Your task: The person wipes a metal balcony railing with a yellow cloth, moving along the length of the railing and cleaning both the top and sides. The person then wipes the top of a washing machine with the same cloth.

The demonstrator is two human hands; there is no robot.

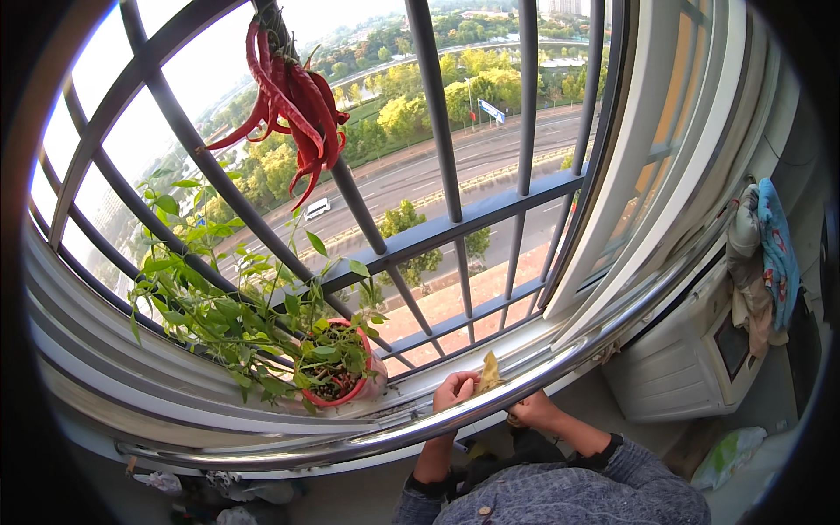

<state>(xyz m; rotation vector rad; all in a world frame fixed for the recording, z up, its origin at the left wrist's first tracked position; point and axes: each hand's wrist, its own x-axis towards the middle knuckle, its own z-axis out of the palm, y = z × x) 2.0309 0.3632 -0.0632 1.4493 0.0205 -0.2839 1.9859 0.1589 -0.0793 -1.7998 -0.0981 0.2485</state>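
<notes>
My left hand [454,392] is beyond the polished metal rail, over the window track. Its fingers are curled at the edge of a crumpled yellow piece [489,373], perhaps cloth or a dry leaf, and seem to pinch it. My right hand [535,410] is on the near side of the rail, fingers bent and pointing toward the left hand. The rail [420,425] crosses in front of the lower end of the yellow piece, so what the right fingertips hold is hidden. Left of my hands, a red-rimmed pot [367,377] with a leafy green plant [216,295] stands on the sill.
Dried red chili peppers [305,111] hang from the dark window bars [436,98]. A sliding window frame [630,170] stands at right. Beyond it are a white washing machine [682,348], hanging cloths [777,256] and a plastic bag [728,456]. More bags [256,489] lie at lower left.
</notes>
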